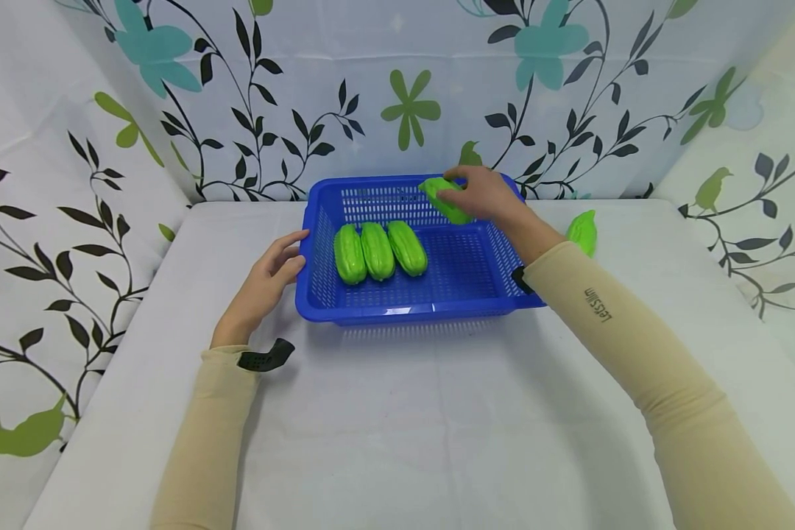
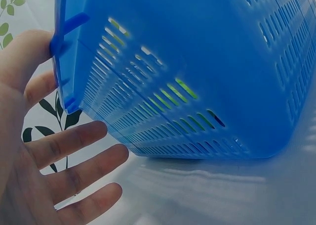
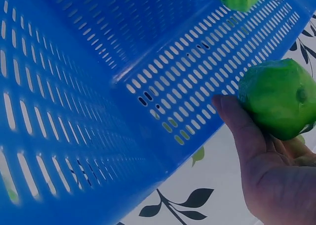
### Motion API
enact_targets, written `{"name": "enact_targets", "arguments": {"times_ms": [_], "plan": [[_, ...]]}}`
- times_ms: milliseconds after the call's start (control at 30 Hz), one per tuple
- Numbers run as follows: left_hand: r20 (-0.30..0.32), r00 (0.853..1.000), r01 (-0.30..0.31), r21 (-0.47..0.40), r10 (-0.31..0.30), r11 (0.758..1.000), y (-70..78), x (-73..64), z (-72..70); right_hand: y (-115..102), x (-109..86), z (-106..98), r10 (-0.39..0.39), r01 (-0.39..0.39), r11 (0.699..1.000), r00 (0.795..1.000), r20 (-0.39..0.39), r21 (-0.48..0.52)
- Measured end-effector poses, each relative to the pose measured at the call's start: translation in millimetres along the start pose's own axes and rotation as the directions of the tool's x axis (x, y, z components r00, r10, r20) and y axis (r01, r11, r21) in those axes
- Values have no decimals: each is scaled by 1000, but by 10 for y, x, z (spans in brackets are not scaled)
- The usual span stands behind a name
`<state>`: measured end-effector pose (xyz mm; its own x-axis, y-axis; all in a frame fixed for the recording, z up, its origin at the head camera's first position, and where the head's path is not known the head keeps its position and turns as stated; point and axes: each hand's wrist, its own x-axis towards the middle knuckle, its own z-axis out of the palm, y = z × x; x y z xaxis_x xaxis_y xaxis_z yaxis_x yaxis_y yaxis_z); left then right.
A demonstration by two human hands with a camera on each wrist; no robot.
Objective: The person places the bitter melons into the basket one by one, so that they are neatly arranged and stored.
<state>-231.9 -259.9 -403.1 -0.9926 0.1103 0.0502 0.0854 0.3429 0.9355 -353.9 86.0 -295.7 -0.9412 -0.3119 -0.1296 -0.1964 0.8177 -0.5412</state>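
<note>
My left hand (image 1: pixel 269 278) touches the left rim of a blue plastic basket (image 1: pixel 384 311). In the left wrist view, its thumb and a finger meet the rim while the other fingers (image 2: pixel 94 168) stretch out straight beside the slotted wall. The right hand (image 1: pixel 486 193) holds a bright green ridged gourd (image 1: pixel 445 199) over the basket's back right part. Thumb and fingers lie around this gourd (image 3: pixel 276 99) in the right wrist view. Inside the basket, toward its left, lie three similar gourds (image 1: pixel 377 252), side by side and lengthwise front to back.
Another green gourd (image 1: pixel 582 232) with a pointed tip lies on the white-covered table (image 1: pixel 397 427), right of the basket and partly behind the right forearm. A leaf-and-flower patterned cloth (image 1: pixel 411 66) hangs close behind the basket and along both sides.
</note>
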Motion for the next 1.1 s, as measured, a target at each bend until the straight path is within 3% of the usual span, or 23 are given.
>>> {"name": "enact_targets", "arguments": {"times_ms": [533, 1100], "plan": [[8, 1000, -15, -7, 15, 1000, -21, 6, -7, 4, 164, 240, 9, 8, 993, 990, 140, -115], [5, 1000, -13, -4, 13, 1000, -24, 6, -13, 21, 198, 394, 30, 8, 982, 980, 194, -190]]}}
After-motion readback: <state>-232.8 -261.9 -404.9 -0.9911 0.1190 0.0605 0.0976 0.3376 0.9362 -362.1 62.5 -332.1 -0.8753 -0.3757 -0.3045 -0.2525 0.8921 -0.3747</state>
